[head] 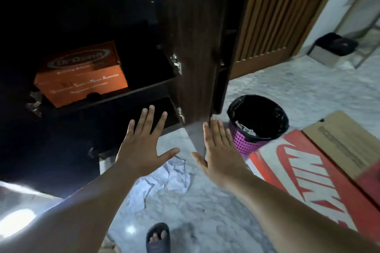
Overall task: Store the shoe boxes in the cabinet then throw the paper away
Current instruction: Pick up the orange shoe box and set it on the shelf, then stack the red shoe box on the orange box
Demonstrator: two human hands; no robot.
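One orange shoe box (82, 76) sits on a shelf inside the dark cabinet (197, 47), door swung open, so that one looks stored. The red-and-white Nike shoe box (304, 172) lies on the marble floor (205, 211) off to the right, with a plain brown box (337, 141) resting against its far side; its long axis runs away from the bin toward the lower right. Both hands are out flat, palms down, fingers spread wide, holding nothing: the left hand (144, 146) hovers in front of the lower cabinet opening, the right hand (218, 154) near the door's bottom edge. The right hand is clearly the nearer one to the Nike box, which lies to its right and slightly toward the person, so a sideways reach looks like the call. Crumpled white paper (164, 178) is on the floor under and between the wrists. The pink bin (257, 123) with its black liner stands just beside the door, close to the Nike box's near corner.
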